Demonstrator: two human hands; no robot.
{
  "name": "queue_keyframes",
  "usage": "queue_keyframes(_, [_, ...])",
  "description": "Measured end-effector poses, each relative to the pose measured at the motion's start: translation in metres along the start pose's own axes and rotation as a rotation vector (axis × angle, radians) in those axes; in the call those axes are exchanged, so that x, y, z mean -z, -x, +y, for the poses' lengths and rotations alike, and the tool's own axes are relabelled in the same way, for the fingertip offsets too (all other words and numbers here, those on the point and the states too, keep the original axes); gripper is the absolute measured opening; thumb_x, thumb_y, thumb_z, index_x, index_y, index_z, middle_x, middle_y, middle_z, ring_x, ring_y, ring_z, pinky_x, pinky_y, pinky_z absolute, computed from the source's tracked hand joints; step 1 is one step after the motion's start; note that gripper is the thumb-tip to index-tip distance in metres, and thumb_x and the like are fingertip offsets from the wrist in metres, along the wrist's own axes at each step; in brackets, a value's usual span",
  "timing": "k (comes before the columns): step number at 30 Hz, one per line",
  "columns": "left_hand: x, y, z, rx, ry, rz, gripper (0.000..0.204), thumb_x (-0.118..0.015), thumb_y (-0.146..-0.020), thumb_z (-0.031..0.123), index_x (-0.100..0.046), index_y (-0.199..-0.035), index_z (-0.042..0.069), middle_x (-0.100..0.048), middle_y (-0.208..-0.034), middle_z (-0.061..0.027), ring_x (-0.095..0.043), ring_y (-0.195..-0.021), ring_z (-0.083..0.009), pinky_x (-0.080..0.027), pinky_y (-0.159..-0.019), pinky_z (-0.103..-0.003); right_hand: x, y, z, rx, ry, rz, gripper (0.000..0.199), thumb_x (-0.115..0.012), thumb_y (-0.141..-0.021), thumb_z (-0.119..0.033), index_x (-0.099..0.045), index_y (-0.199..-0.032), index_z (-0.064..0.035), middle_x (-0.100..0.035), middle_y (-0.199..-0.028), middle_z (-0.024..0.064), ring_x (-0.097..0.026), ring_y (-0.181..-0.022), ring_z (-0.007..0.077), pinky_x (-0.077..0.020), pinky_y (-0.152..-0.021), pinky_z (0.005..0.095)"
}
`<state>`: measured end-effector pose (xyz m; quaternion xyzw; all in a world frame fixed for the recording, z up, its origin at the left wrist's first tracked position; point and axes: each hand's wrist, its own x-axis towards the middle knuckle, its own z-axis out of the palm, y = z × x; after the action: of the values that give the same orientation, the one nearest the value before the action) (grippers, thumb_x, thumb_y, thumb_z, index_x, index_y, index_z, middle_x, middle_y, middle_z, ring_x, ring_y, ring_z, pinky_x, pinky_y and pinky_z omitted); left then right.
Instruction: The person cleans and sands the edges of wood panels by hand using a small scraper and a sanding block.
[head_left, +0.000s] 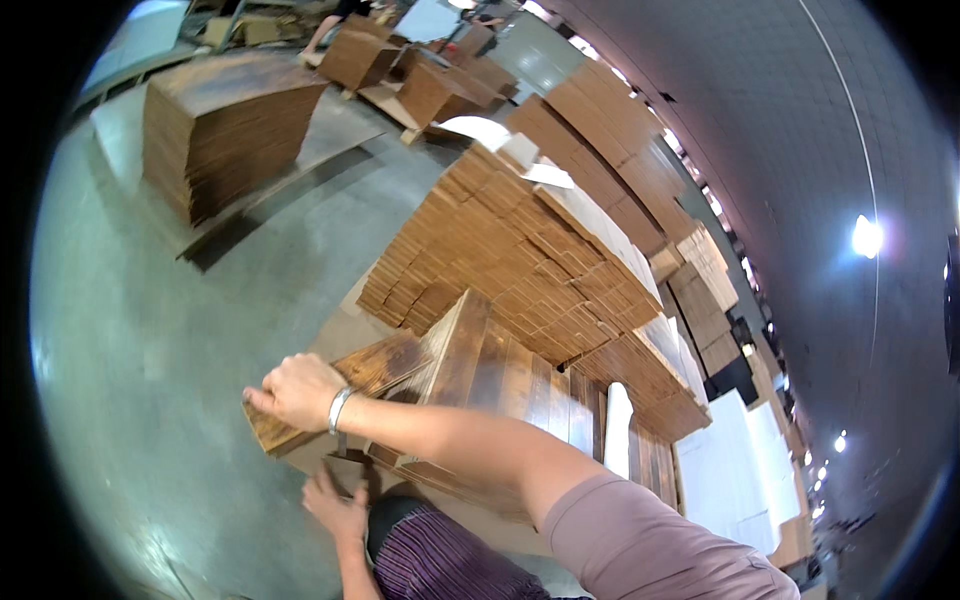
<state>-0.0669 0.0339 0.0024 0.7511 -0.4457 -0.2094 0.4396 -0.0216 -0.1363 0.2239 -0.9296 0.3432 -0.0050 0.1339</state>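
Observation:
My right hand point(300, 393), with a metal bracelet at the wrist, is closed over a stained wooden board point(375, 368), thumb on the near side. Below the board's near end is my left hand point(338, 507), fingers bent around the edge of a small brownish flat piece point(345, 473); its kind is unclear, and part of it is hidden. The board's far end lies against a stack of stained wooden planks point(520, 380), which my right forearm partly covers.
Behind the planks rises a tall stack of brown boards point(510, 250) with white sheets on top. A white elongated object point(618, 430) lies on the planks. Another wooden stack point(235, 130) stands on the grey floor point(150, 350) at far left. A person's leg point(322, 32) shows at the back.

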Motion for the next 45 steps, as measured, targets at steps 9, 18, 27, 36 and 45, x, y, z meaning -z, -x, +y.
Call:
queue_keyframes(9, [0.021,-0.043,-0.039,-0.086,-0.029,0.369,0.042,-0.075,-0.078,0.009,-0.054,-0.112,-0.004,-0.056,-0.106,-0.0191,-0.052,-0.102,-0.0383,-0.041,-0.087,-0.045,-0.008,0.004,-0.006,0.034,-0.034,0.029,0.055,-0.049,-0.095,-0.044,-0.070,-0.063,-0.0033,-0.062,-0.060,0.0194,-0.062,-0.061,0.0369,-0.0502,-0.062,0.0439])
queue_keyframes(18, [0.037,-0.088,-0.093,-0.249,-0.067,0.207,0.028,-0.072,-0.076,0.002,-0.055,-0.099,0.000,-0.056,-0.097,-0.0165,-0.054,-0.089,-0.0372,-0.045,-0.077,-0.044,-0.005,0.003,-0.002,0.021,-0.063,0.060,0.055,-0.051,-0.093,-0.044,-0.068,-0.060,-0.0029,-0.062,-0.059,0.0192,-0.063,-0.061,0.0370,-0.0501,-0.061,0.0441])
queue_keyframes(27, [0.053,-0.102,-0.102,-0.526,-0.022,0.035,0.027,-0.067,-0.079,-0.001,-0.061,-0.106,0.002,-0.062,-0.104,-0.0156,-0.057,-0.098,-0.0392,-0.046,-0.081,-0.046,-0.007,0.005,-0.002,0.016,-0.045,0.063,0.056,-0.051,-0.093,-0.046,-0.069,-0.062,-0.0026,-0.062,-0.060,0.0196,-0.064,-0.064,0.0378,-0.0502,-0.063,0.0445])
queue_keyframes(36, [0.070,-0.106,-0.090,-0.474,-0.018,-0.051,0.032,-0.068,-0.072,-0.008,-0.064,-0.101,0.003,-0.064,-0.101,-0.0147,-0.059,-0.096,-0.0371,-0.048,-0.079,-0.046,-0.010,0.003,-0.001,0.016,-0.045,0.044,0.056,-0.050,-0.093,-0.045,-0.069,-0.061,-0.0030,-0.062,-0.059,0.0190,-0.064,-0.063,0.0372,-0.0499,-0.062,0.0441])
queue_keyframes(45, [0.073,-0.108,-0.086,-0.513,-0.001,-0.038,0.031,-0.067,-0.072,-0.007,-0.065,-0.101,0.002,-0.064,-0.098,-0.0156,-0.059,-0.092,-0.0384,-0.048,-0.076,-0.046,-0.005,0.004,-0.003,0.004,-0.034,0.023,0.057,-0.051,-0.093,-0.044,-0.069,-0.061,-0.0011,-0.063,-0.061,0.0196,-0.065,-0.066,0.0364,-0.0513,-0.065,0.0424])
